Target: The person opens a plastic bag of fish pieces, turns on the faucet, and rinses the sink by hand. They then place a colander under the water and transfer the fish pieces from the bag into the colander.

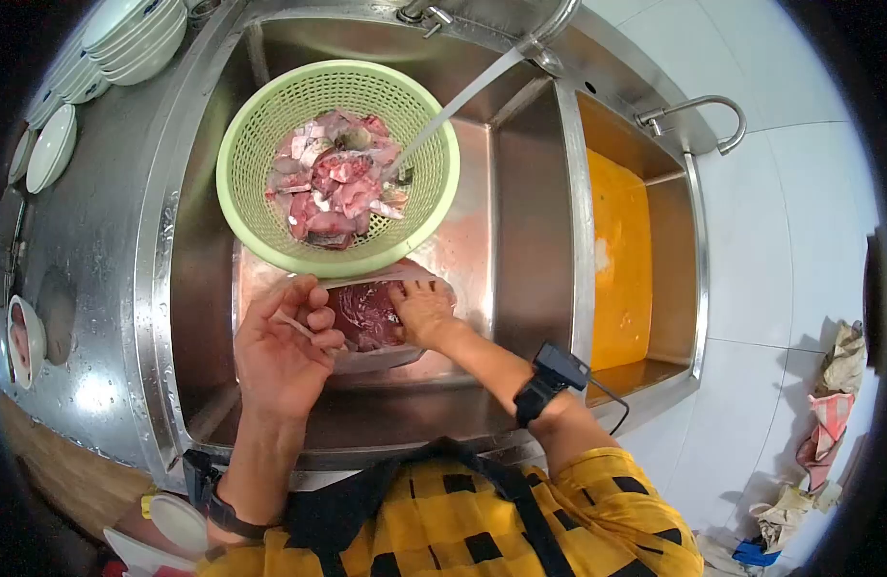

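Observation:
A clear plastic bag [362, 363] lies in the sink, with dark red, wet contents [359, 313] showing through its mouth. My left hand [287, 351] is closed on the bag's left edge, its fingers curled and palm turned up. Over on the right side of the bag, my right hand [426, 315] reaches in with its fingers apart, touching the red contents; some fingertips are hard to make out. Just beyond both hands stands a light green plastic colander [241, 183], holding cut fish pieces [339, 183].
Water runs from a faucet [544, 43] into the colander. Right of the steel sink [530, 221], another basin holds orange liquid [619, 260]. Stacked white bowls [140, 48] and a bowl with meat [25, 341] stand on the left counter [97, 288].

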The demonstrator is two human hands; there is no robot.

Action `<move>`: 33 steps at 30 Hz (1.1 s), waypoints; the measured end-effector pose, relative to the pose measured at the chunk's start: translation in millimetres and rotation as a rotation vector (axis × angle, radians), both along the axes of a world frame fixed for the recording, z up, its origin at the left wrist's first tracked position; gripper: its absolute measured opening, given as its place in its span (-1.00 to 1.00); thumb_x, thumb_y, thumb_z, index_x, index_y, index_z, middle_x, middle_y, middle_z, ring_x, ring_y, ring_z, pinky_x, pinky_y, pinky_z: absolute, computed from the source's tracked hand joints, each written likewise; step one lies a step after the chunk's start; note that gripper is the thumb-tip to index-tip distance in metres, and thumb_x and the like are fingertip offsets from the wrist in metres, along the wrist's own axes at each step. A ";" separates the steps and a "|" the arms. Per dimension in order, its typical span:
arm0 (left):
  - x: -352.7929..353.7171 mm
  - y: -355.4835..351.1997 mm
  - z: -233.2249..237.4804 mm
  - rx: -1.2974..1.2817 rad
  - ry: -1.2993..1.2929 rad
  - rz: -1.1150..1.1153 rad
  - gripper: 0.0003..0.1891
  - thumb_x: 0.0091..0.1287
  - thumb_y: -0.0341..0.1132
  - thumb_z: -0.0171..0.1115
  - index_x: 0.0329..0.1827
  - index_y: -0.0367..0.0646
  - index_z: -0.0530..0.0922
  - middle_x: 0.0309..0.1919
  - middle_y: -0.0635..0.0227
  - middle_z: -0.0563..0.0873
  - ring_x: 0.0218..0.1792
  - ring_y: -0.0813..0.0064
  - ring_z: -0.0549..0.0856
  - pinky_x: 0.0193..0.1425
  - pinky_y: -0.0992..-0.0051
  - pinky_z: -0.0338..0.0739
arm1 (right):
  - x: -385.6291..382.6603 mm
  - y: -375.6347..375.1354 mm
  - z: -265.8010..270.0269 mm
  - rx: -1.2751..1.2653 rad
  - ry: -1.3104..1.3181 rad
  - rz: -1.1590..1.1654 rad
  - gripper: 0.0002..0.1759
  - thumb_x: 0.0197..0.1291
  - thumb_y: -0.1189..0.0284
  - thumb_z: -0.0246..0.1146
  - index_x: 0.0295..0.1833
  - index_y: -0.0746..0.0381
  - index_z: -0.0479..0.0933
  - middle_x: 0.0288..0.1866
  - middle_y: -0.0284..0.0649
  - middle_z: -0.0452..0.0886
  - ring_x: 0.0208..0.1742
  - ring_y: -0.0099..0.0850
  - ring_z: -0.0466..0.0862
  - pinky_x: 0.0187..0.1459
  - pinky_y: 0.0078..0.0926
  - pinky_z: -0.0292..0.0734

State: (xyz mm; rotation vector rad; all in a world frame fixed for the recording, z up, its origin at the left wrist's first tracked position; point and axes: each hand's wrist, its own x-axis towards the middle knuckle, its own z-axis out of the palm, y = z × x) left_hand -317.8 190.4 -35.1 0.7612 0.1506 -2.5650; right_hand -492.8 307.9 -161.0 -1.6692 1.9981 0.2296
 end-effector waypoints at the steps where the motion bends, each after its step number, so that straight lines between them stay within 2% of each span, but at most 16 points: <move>1: -0.3 -0.6 1.3 0.008 0.000 0.016 -0.69 0.28 -0.24 0.06 -0.10 -0.31 0.57 -0.32 0.27 0.60 -0.39 0.47 0.49 -0.35 0.53 0.38 | -4.6 7.0 1.1 0.050 0.002 -0.047 -0.42 0.05 0.22 0.31 0.18 0.15 0.35 0.15 -0.01 0.39 0.16 -0.06 0.42 0.12 0.00 0.32; 7: -2.1 0.9 -2.1 0.016 0.010 0.004 -0.69 0.26 -0.22 0.10 -0.11 -0.30 0.57 -0.33 0.28 0.61 -0.39 0.48 0.50 -0.34 0.53 0.39 | -14.0 29.7 5.2 0.293 -0.065 -0.149 -0.25 -0.06 0.19 0.40 0.25 0.13 0.27 0.29 0.05 0.22 0.28 0.04 0.33 0.24 -0.05 0.29; 9: -1.6 2.4 -4.4 0.014 -0.023 -0.017 -0.68 0.26 -0.21 0.10 -0.11 -0.30 0.58 -0.33 0.27 0.61 -0.39 0.48 0.50 -0.34 0.53 0.39 | -14.7 31.3 0.5 0.272 -0.100 -0.309 -0.23 -0.07 0.20 0.40 0.27 0.09 0.23 0.30 0.06 0.22 0.29 0.03 0.31 0.24 -0.13 0.31; 10: -1.3 2.1 -5.7 -0.001 -0.019 -0.026 -0.69 0.28 -0.21 0.06 -0.08 -0.26 0.58 -0.30 0.29 0.61 -0.38 0.50 0.49 -0.34 0.53 0.38 | -16.3 36.6 3.3 0.026 -0.002 -0.175 -0.38 -0.09 0.29 0.42 0.13 0.16 0.38 0.15 0.06 0.41 0.10 -0.04 0.49 0.09 -0.24 0.45; 11: -1.2 2.1 -6.5 -0.017 -0.013 -0.037 -0.69 0.30 -0.21 0.03 -0.06 -0.23 0.58 -0.28 0.30 0.60 -0.36 0.51 0.49 -0.33 0.54 0.38 | -22.0 38.2 5.6 0.026 -0.003 -0.181 -0.38 -0.09 0.29 0.42 0.13 0.16 0.38 0.15 0.06 0.41 0.10 -0.04 0.49 0.09 -0.24 0.45; 14: -0.7 2.7 -8.4 -0.031 -0.017 -0.039 -0.69 0.30 -0.21 0.03 -0.06 -0.23 0.58 -0.27 0.30 0.60 -0.35 0.51 0.48 -0.33 0.54 0.38 | -47.3 32.2 9.1 -0.006 -0.662 -0.460 -0.81 -0.12 0.59 0.37 -0.37 0.29 0.48 -0.33 -0.27 0.58 -0.41 -0.43 0.54 -0.36 -0.51 0.49; 15: -0.7 3.3 -8.1 -0.027 -0.016 -0.038 -0.69 0.30 -0.21 0.03 -0.06 -0.23 0.58 -0.27 0.30 0.60 -0.35 0.51 0.48 -0.33 0.54 0.38 | -54.0 34.5 12.3 -0.003 -0.661 -0.460 -0.81 -0.12 0.59 0.37 -0.37 0.29 0.48 -0.33 -0.27 0.58 -0.41 -0.43 0.54 -0.36 -0.51 0.49; 17: -2.0 2.4 -5.9 -0.062 -0.029 -0.034 -0.69 0.30 -0.21 0.03 -0.05 -0.24 0.56 -0.26 0.30 0.60 -0.35 0.51 0.48 -0.35 0.54 0.37 | -62.1 29.8 47.5 -0.005 -1.246 -0.818 -0.83 -0.04 0.61 0.34 -0.35 0.26 0.46 -0.31 -0.36 0.56 -0.38 -0.57 0.52 -0.39 -0.58 0.47; 21: -3.3 2.1 -6.6 -0.047 0.025 -0.020 -0.68 0.31 -0.22 0.02 -0.03 -0.25 0.55 -0.25 0.29 0.60 -0.36 0.52 0.47 -0.37 0.56 0.37 | -65.9 8.6 111.1 -0.158 -1.376 -0.838 -0.88 0.03 0.53 0.31 -0.30 0.23 0.51 -0.49 -0.33 0.56 -0.39 -0.60 0.55 -0.43 -0.64 0.43; 24: -5.1 2.6 -1.7 -0.053 -0.011 -0.030 -0.67 0.31 -0.22 0.02 -0.01 -0.26 0.54 -0.26 0.27 0.59 -0.36 0.52 0.47 -0.39 0.58 0.35 | -65.1 -20.8 105.0 -0.274 -1.219 -0.705 -0.83 0.23 0.37 0.24 -0.17 0.22 0.47 -0.30 -0.33 0.55 -0.40 -0.56 0.53 -0.37 -0.63 0.48; 26: -3.5 1.6 -2.7 -0.031 0.011 -0.020 -0.67 0.32 -0.21 0.02 -0.02 -0.26 0.54 -0.25 0.26 0.59 -0.36 0.52 0.47 -0.40 0.60 0.35 | -53.6 -47.2 95.1 -0.462 -1.546 -0.925 -0.55 0.28 0.11 0.17 0.11 0.20 0.37 -0.13 -0.23 0.52 -0.20 -0.43 0.59 -0.23 -0.51 0.52; 27: -2.8 0.8 -3.5 -0.035 0.008 -0.016 -0.67 0.32 -0.21 0.02 -0.02 -0.26 0.54 -0.25 0.26 0.59 -0.36 0.52 0.47 -0.40 0.60 0.35 | -51.5 -56.4 94.7 -0.461 -1.551 -0.920 -0.55 0.28 0.11 0.17 0.11 0.20 0.37 -0.13 -0.23 0.52 -0.20 -0.43 0.59 -0.23 -0.51 0.52; 29: -0.9 0.4 -5.0 -0.029 0.015 -0.018 -0.67 0.32 -0.22 0.01 -0.02 -0.26 0.54 -0.25 0.26 0.59 -0.35 0.51 0.47 -0.39 0.59 0.36 | -47.2 -75.1 95.0 -0.319 -1.879 -1.064 -0.24 0.26 -0.04 0.11 0.37 0.22 0.09 0.10 -0.14 0.40 0.04 -0.28 0.55 -0.06 -0.33 0.54; 30: -0.4 -0.5 -4.1 -0.031 0.012 -0.010 -0.67 0.32 -0.22 0.01 -0.02 -0.26 0.54 -0.25 0.26 0.59 -0.35 0.51 0.47 -0.39 0.59 0.36 | -48.4 -85.9 75.0 -0.347 -1.958 -0.947 -0.09 0.27 -0.02 0.11 0.46 0.24 -0.18 0.23 -0.10 0.27 0.14 -0.21 0.49 0.07 -0.18 0.52; 31: -0.4 -1.1 -3.0 -0.016 0.003 -0.003 -0.68 0.30 -0.23 0.04 -0.04 -0.28 0.55 -0.28 0.27 0.61 -0.37 0.50 0.49 -0.39 0.57 0.36 | -45.3 -86.9 73.9 -0.339 -1.961 -0.944 -0.09 0.27 -0.02 0.11 0.46 0.24 -0.18 0.23 -0.10 0.27 0.14 -0.21 0.49 0.07 -0.18 0.52; 33: -0.1 -3.8 -2.0 0.001 -0.003 0.014 -0.69 0.28 -0.24 0.07 -0.07 -0.30 0.57 -0.31 0.27 0.62 -0.38 0.49 0.51 -0.38 0.55 0.37 | -38.8 -86.4 72.5 -0.425 -1.354 -1.022 -0.18 0.29 0.07 0.11 0.45 0.25 -0.10 0.23 -0.06 0.28 0.15 -0.19 0.48 0.13 -0.16 0.51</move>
